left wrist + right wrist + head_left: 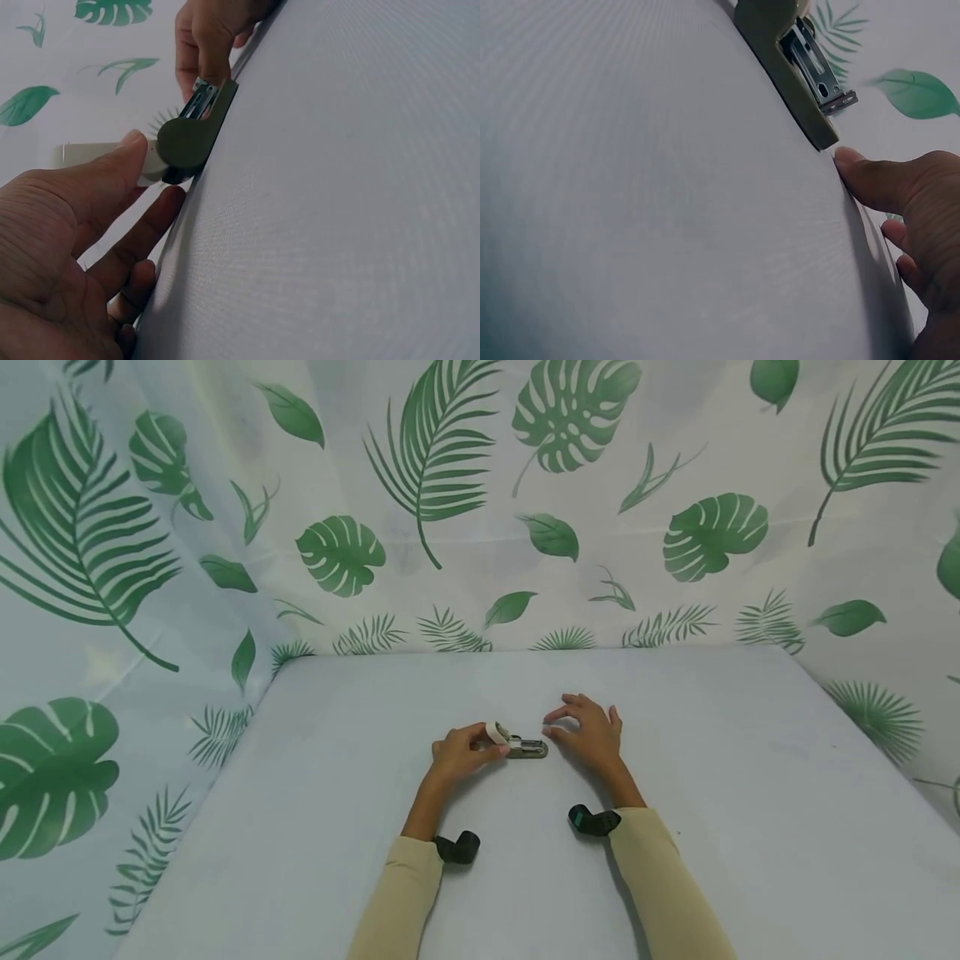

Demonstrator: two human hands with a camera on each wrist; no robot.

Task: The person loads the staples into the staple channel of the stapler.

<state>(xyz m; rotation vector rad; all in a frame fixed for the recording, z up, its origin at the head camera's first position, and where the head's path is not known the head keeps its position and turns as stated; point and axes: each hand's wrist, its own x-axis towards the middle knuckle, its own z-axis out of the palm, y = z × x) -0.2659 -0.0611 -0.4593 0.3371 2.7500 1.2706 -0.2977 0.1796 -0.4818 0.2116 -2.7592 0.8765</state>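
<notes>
A small stapler [531,750] sits on the white table with its cream top arm [495,732] swung up and back. My left hand [459,753] pinches that raised arm between thumb and fingers. In the left wrist view the round olive hinge of the stapler [184,142] shows beside my left thumb. The metal staple channel [815,66] lies exposed over the olive base in the right wrist view. Just off the base's front end is my right hand [592,735], fingers loosely bent and apart from the thumb, holding nothing.
The white tabletop [720,760] stretches around both hands. Behind it and at the sides hangs a pale curtain [465,585] printed with green leaves. Each wrist wears a black camera, one on the left [459,848] and one on the right [592,821].
</notes>
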